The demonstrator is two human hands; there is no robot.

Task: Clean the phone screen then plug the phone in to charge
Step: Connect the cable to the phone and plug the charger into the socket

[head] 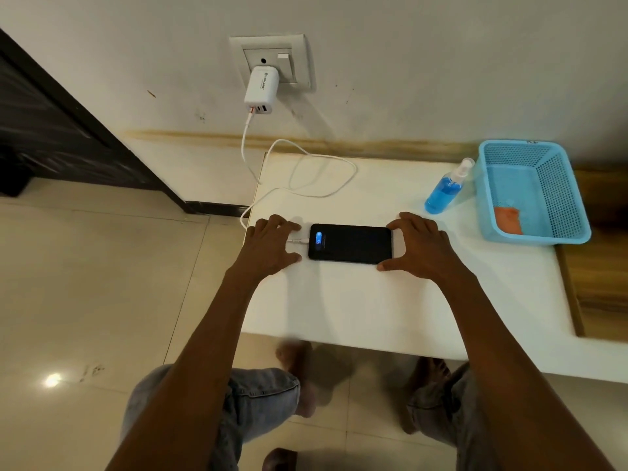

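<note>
1. The flat black glass phone [350, 244] lies mid-surface, its lit blue icon suggesting charging; the thin white charging cable [299, 240] enters its 9 o'clock end
2. Left hand [272, 244]: grip spread over the plug; a nudge could unseat it
3. Right hand [416, 244]: grip spread, fingertips at the phone's 3 o'clock end; pushing could slide it

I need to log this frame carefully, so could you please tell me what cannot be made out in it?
Head view only:
- Small blue indicator on the black phone's screen: lit, but too small to read.
- White cable plug at the phone: partly covered by the left hand, so its seating is uncertain.
- Orange cloth in the blue mesh basket: the basket wall blurs its shape.
- Clear spray bottle of blue liquid: any label unreadable.
</note>
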